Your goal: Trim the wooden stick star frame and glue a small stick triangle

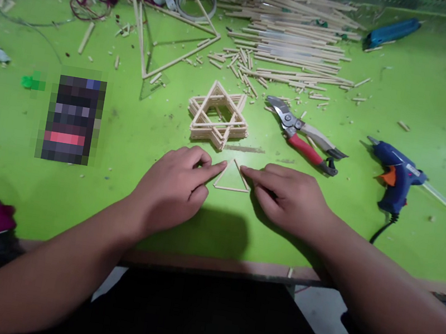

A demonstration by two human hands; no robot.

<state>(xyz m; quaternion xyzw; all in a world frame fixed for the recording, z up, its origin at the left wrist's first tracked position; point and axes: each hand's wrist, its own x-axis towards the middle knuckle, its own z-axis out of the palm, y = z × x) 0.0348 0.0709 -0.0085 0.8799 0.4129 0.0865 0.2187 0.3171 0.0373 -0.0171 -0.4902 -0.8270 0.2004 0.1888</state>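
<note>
A small triangle of thin wooden sticks (231,189) lies flat on the green tabletop, its tip pointing away from me. My left hand (173,184) presses its index fingertip against the triangle's left side, the other fingers curled in. From the opposite side, my right hand (290,197) holds the right stick with its index fingertip, its remaining fingers folded. Just beyond the tip stands a six-pointed star of stacked wooden sticks (235,133). Pruning shears (295,125) with one red and one pale handle lie behind my right hand.
A blue hot glue gun (395,172) with its cord lies at right. Bundled wooden sticks (303,33) and cut pieces cover the back. A large stick frame (181,57), a tape roll (196,3) and a blue cutter (392,33) are there too. At left lies a blurred dark object (71,120).
</note>
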